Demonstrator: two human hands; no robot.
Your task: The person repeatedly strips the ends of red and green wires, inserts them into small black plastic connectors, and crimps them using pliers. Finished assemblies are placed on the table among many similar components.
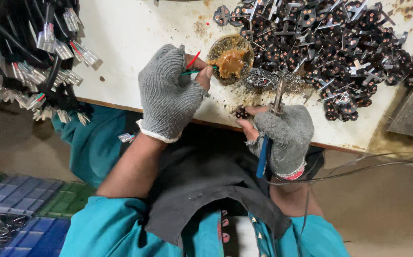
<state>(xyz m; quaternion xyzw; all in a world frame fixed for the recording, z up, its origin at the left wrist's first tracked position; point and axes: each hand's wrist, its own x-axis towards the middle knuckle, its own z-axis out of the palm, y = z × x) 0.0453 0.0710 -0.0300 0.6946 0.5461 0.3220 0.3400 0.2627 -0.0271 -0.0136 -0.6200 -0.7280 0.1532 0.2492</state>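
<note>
My left hand [168, 93], in a grey fingerless knit glove, pinches a red and a green wire [193, 66] whose tips reach into a small round tin of brown paste [230, 59]. My right hand [285, 135], gloved the same way, grips a soldering iron [278, 95] with a blue handle, its metal tip pointing up and away from me. The thumb and finger of that hand also pinch a small black round part [241, 112] at the bench edge.
A stained white bench [135, 33] carries a large heap of black round parts with metal tabs [340, 43] at the upper right. Bundles of black cables with clear connectors [40, 57] hang at the left. Blue and green trays [30, 204] lie at the lower left.
</note>
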